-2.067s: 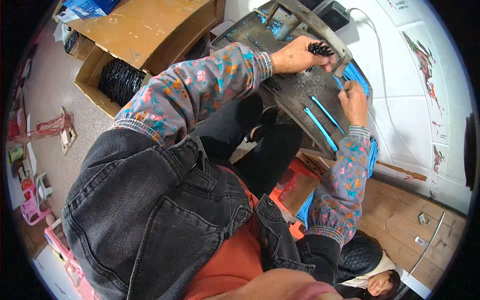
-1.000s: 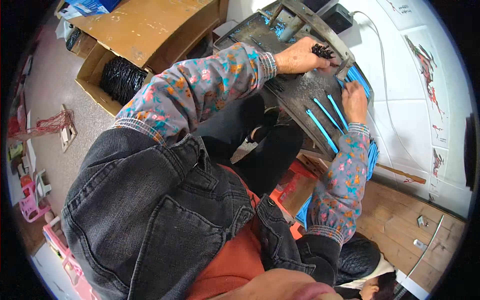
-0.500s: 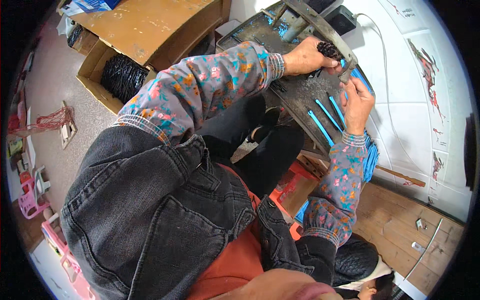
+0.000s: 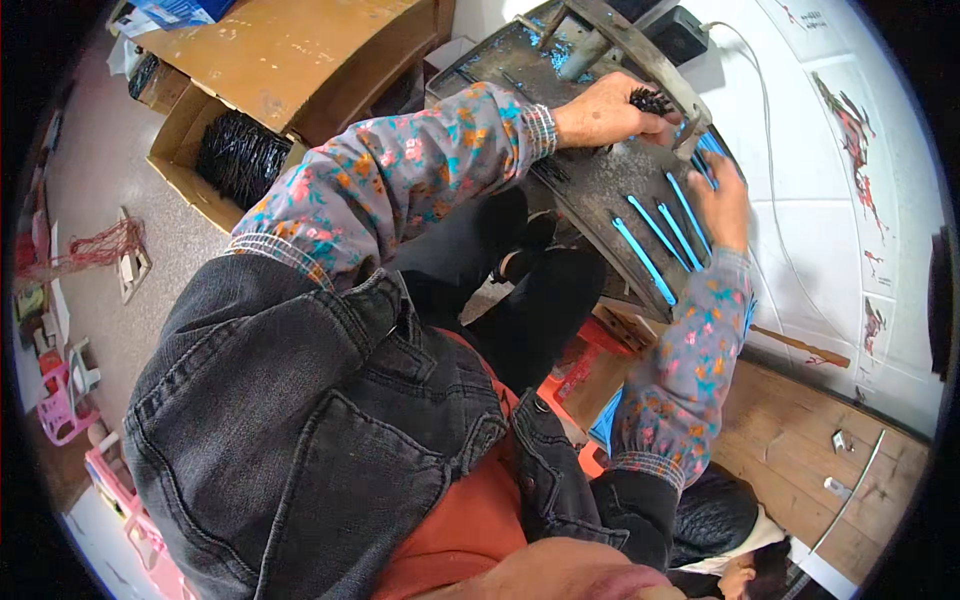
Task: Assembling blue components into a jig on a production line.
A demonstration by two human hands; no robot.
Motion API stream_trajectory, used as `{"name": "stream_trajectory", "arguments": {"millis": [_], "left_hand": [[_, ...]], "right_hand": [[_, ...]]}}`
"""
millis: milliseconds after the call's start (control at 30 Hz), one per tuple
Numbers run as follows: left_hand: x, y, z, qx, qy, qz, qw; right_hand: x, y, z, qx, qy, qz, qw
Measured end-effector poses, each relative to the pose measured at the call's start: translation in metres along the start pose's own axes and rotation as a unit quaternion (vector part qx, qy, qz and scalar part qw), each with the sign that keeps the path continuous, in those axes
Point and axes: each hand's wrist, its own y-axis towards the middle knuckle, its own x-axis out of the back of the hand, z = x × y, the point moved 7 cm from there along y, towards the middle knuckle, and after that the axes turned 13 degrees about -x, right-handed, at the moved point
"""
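Observation:
My left hand [image 4: 605, 110] is closed on a bunch of short black strips [image 4: 650, 100], beside the end of a curved metal lever [image 4: 650, 62] on the bench. My right hand [image 4: 724, 200] is at the bench's right edge, its fingers over a bundle of blue strips [image 4: 709, 146]. Those fingers are smeared by motion, so what they hold does not show. Several slim blue sticks [image 4: 645, 262] lie slanted, side by side, on the dark metal bench top [image 4: 600, 195], left of my right hand.
Blue scraps [image 4: 545, 38] litter the bench's far end. A black box with a cable [image 4: 676, 35] stands against the white wall. To the left, a cardboard box of black strips [image 4: 240, 155] sits by a brown cabinet [image 4: 280, 50]. Another person [image 4: 715, 525] is at the lower right.
My right hand has moved away from the lever's end and my left hand, to the right and down over the blue strips. My left hand stays near the lever with the black strips.

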Motion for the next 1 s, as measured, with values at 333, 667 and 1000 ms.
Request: {"name": "stream_trajectory", "arguments": {"millis": [333,667,1000], "left_hand": [[-0.001,-0.001,0.004,-0.021,-0.068,0.039,0.997],[-0.004,0.005,0.007,-0.02,-0.106,-0.073,0.991],[0.011,0.004,-0.006,-0.07,0.088,-0.06,0.992]], "right_hand": [[0.016,-0.022,0.037,-0.034,-0.011,-0.05,0.998],[-0.007,-0.034,0.055,-0.173,0.432,0.013,0.885],[0.028,-0.027,0.028,-0.081,0.232,-0.038,0.969]]}}
